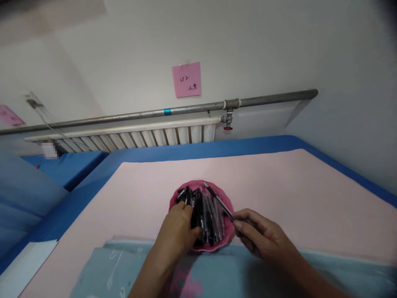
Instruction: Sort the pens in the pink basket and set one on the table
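Observation:
A pink, scalloped plate-like basket [229,238] holds a heap of black parts that look like pen caps [194,198] and several clear pen barrels [214,217]. My left hand [176,227] reaches into its left side, fingers curled over the black parts. What lies under those fingertips is hidden. Between thumb and fingers, my right hand [259,234] grips a pen [219,201] by its rear end at the right rim. This pen has a black grip and a bare silver tip, and it slants up and left above the heap.
Below the basket lies a pale pink sheet [266,182] over a blue surface [198,150]. A patterned teal cloth [124,265] runs along the near edge. White paper [31,260] lies at the lower left. Behind are a radiator [161,136] and a metal pipe [133,116].

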`<state>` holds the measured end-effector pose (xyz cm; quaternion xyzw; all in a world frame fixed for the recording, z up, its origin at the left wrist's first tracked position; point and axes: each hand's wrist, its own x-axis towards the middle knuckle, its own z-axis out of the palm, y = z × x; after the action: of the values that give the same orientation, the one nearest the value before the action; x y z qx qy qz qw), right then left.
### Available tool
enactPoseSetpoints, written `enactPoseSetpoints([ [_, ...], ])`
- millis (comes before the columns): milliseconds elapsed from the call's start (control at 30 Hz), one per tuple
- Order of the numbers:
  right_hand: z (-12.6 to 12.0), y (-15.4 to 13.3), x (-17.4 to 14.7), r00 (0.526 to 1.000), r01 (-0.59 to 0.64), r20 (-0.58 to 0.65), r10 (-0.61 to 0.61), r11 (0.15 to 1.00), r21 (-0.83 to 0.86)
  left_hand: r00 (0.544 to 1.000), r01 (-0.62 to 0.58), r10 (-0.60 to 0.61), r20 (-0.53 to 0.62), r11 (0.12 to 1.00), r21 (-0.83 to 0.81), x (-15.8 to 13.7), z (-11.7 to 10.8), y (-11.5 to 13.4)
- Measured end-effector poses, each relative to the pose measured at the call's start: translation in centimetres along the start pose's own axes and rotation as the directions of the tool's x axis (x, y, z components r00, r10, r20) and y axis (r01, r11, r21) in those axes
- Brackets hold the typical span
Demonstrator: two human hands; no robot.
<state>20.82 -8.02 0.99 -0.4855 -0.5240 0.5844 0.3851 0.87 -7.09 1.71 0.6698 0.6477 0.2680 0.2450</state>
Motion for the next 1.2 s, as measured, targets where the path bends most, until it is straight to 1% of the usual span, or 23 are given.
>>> enactPoseSetpoints([
  [100, 0.1, -0.1, -0.1, 1.000, 0.012, -0.011, -0.012, 1.000, -0.003, 1.000, 0.008, -0.009, -0.025, 1.000, -0.026, -0.1, 0.3, 0.3],
  [233, 0.1, -0.4, -0.1, 1.000, -0.002, 0.006, 0.002, 1.000, -0.024, 0.998, 0.044, -0.045, -0.044, 0.999, -0.021, -0.1, 0.7, 0.7],
  [333, 0.0, -0.6, -0.1, 1.000, 0.000, 0.008, 0.000, 0.999, -0.044, 0.996, 0.067, -0.069, -0.049, 0.996, -0.056, 0.1, 0.6, 0.8],
  [367, 0.0, -0.6, -0.1, 1.000, 0.005, 0.007, -0.005, 0.999, -0.047, 0.995, 0.090, -0.093, -0.030, 0.992, -0.090, 0.3, 0.4, 0.7],
  [400, -0.1, -0.5, -0.1, 1.000, 0.011, 0.011, -0.011, 0.999, -0.052, 0.992, 0.127, -0.130, -0.004, 0.979, -0.159, 0.4, 0.1, 0.7],
  [433, -0.2, -0.4, -0.1, 1.000, 0.018, 0.027, -0.016, 0.998, -0.059, 0.984, 0.175, -0.173, 0.029, 0.949, -0.264, 0.6, -0.2, 0.6],
  [467, -0.2, -0.3, -0.1, 0.999, 0.026, 0.048, -0.023, 0.997, -0.070, 0.975, 0.221, -0.212, 0.067, 0.889, -0.401, 0.8, -0.6, 0.5],
  [500, -0.3, -0.1, 0.0, 0.997, 0.037, 0.066, -0.032, 0.995, -0.088, 0.965, 0.256, -0.240, 0.103, 0.794, -0.551, 1.0, -0.9, 0.3],
  [567, -0.3, 0.1, 0.0, 0.995, 0.065, 0.084, -0.054, 0.989, -0.134, 0.954, 0.270, -0.263, 0.146, 0.532, -0.803, 1.3, -1.5, -0.1],
  [600, -0.3, 0.2, 0.0, 0.994, 0.081, 0.082, -0.068, 0.984, -0.160, 0.950, 0.259, -0.272, 0.154, 0.407, -0.876, 1.5, -1.7, -0.4],
  [633, -0.3, 0.2, 0.0, 0.993, 0.098, 0.085, -0.083, 0.977, -0.189, 0.945, 0.248, -0.285, 0.160, 0.307, -0.919, 1.7, -1.8, -0.6],
  [667, -0.3, 0.3, 0.0, 0.990, 0.119, 0.098, -0.099, 0.968, -0.220, 0.939, 0.238, -0.301, 0.164, 0.230, -0.944, 1.8, -1.8, -0.8],
  [700, -0.3, 0.3, 0.0, 0.986, 0.143, 0.115, -0.118, 0.958, -0.250, 0.934, 0.236, -0.313, 0.173, 0.176, -0.956, 1.9, -1.8, -1.0],
  [767, -0.3, 0.3, 0.1, 0.976, 0.196, 0.150, -0.158, 0.936, -0.293, 0.931, 0.238, -0.313, 0.189, 0.124, -0.963, 2.1, -1.8, -1.2],
  [833, -0.2, 0.4, 0.1, 0.968, 0.234, 0.170, -0.187, 0.918, -0.320, 0.936, 0.241, -0.291, 0.199, 0.116, -0.964, 2.1, -1.7, -1.2],
  [933, 0.0, 0.7, 0.1, 0.967, 0.242, 0.165, -0.196, 0.909, -0.339, 0.944, 0.242, -0.263, 0.198, 0.147, -0.959, 1.9, -1.5, -0.9],
  [1033, 0.1, 1.0, 0.1, 0.971, 0.232, 0.141, -0.193, 0.905, -0.357, 0.948, 0.255, -0.246, 0.201, 0.211, -0.943, 1.7, -1.0, -0.5],
  [1200, -0.2, 0.9, 0.3, 0.968, 0.221, 0.203, -0.144, 0.876, -0.428, 0.954, 0.272, -0.217, 0.209, 0.325, -0.906, 1.5, 0.5, 0.1],
])
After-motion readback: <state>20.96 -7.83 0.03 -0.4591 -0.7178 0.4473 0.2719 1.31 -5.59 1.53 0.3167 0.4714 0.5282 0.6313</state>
